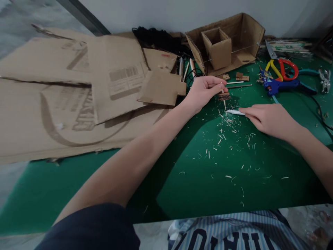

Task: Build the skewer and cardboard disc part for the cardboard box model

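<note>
My left hand [206, 91] pinches the upper end of a thin wooden stick [225, 105] and holds it roughly upright. Partway along the stick sits a brown, layered piece [224, 96], maybe stacked cardboard. Below it, the stick's lower end looks whittled to a point. Closed around a white-looking craft knife [234, 112], my right hand [269, 119] has the blade pointing left, its tip close to the stick's point. Whether blade and wood touch, I cannot tell. Pale curled wood shavings [229, 121] are scattered on the green table [187, 180] beneath both hands.
Flattened cardboard [117, 76] covers the left side. An open cardboard box [249, 38] with a smaller box inside stands at the back. To the right lie red-and-yellow-handled scissors [287, 69], a blue glue gun [281, 85] and pliers [324, 80]. Behind my left hand are thin sticks [239, 86].
</note>
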The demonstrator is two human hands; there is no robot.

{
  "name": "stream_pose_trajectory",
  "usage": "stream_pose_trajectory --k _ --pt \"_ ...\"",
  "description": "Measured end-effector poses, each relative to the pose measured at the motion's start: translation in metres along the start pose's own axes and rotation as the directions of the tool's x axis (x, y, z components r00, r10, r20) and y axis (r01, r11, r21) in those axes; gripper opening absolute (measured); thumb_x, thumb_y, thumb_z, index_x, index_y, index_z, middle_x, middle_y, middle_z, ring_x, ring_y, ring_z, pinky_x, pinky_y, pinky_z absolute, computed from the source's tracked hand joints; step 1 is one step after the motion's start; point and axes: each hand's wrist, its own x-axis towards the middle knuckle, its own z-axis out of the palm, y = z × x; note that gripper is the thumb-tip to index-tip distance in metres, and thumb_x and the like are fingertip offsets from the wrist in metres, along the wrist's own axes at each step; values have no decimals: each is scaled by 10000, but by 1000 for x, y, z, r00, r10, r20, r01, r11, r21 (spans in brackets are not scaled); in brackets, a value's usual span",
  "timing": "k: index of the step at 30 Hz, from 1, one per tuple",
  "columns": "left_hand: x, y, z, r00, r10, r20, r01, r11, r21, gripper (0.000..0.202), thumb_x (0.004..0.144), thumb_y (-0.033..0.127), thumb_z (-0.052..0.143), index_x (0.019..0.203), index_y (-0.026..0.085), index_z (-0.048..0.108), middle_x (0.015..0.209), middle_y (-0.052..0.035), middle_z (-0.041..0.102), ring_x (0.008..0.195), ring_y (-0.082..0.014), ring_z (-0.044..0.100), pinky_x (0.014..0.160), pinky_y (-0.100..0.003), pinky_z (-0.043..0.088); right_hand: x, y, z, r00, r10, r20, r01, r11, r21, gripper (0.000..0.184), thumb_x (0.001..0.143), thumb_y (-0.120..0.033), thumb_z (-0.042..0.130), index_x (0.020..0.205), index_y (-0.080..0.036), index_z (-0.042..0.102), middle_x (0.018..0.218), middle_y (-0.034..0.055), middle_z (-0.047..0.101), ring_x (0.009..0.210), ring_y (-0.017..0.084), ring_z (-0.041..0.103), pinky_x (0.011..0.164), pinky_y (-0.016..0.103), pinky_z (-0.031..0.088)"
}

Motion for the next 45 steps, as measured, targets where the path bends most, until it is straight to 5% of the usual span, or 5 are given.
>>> stream_pose_trajectory --k 8,18,25,34,45 --pt "0 1 2 1000 8 6 -8 1000 4 70 897 131 718 954 150 754 850 -29 772 886 -185 783 918 -381 654 4 -4 3 996 -2 -90 -18 974 -225 532 1079 -247 314 1479 -273 663 996 85 752 588 128 425 574 319 161" --pt "2 -4 2 999 37 -1 -37 998 48 67 899 146 697 955 150 734 868 -33 768 870 -169 773 889 -357 651 -1 -10 -5 997 54 55 -51 997 -58 509 1085 -335 346 1477 -300 669 977 69 757 666 149 529 595 283 214" --pt "1 0 3 999 37 -7 -37 998 54 23 873 149 730 891 158 719 872 -30 763 866 -165 759 876 -340 649 0 -12 1 999 25 -25 -30 977 -210 546 1078 -242 316 1518 -283 636 1012 92 745 580 127 419 579 316 177" --pt "0 1 3 1000 -2 -31 2 1000 9 35 891 178 718 924 175 728 854 -24 777 882 -169 767 922 -359 641 -7 -6 -4 999 38 16 -40 996 80 486 1073 -341 364 1374 -262 737 956 72 763 701 163 581 581 276 264" --pt "0 3 2 1000 -14 -11 14 1000 1 79 917 172 697 975 159 749 909 -42 796 916 -174 788 945 -358 639 6 -4 7 995 37 -93 -45 995 -87 502 1073 -300 365 1455 -270 689 946 73 746 624 145 486 545 288 186"
